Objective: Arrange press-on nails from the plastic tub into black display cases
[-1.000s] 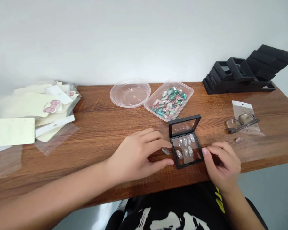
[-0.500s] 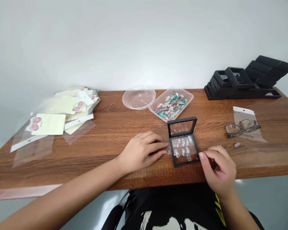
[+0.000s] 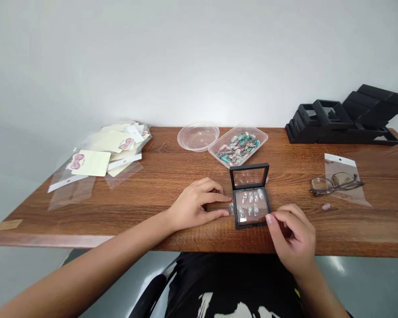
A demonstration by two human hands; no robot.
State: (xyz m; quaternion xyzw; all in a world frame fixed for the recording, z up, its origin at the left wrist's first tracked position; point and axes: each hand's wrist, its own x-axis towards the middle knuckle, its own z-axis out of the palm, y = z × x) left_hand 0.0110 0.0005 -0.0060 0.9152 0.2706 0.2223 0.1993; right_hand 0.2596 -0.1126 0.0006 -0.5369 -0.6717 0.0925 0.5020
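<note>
An open black display case [image 3: 251, 226] lies near the table's front edge, its framed lid [image 3: 249, 176] standing up behind. Several shiny press-on nails [image 3: 250, 197] are on the clear film inside, in two rows. A single clear press-on nail [image 3: 231, 208] lies just left of the case. My left hand [image 3: 199, 204] rests on the table with thumb and forefinger apart, their tips beside that nail. My right hand [image 3: 293, 234] pinches the case at its lower right corner, thumb and forefinger together; the other fingers curl under, partly hidden.
A clear tub of coloured press-on nails [image 3: 240, 148] and a round clear lid [image 3: 198, 137] sit behind. Bagged cards [image 3: 93, 163] pile at left. On the right are stacked black cases [image 3: 338, 128], glasses [image 3: 336, 184] over a clear bag [image 3: 340, 165], and a pink nail [image 3: 325, 206].
The head view has shifted and tilted slightly. Both hands stay by the case, the right one at its lower right corner; the thumb and forefinger of the left look a little farther apart.
</note>
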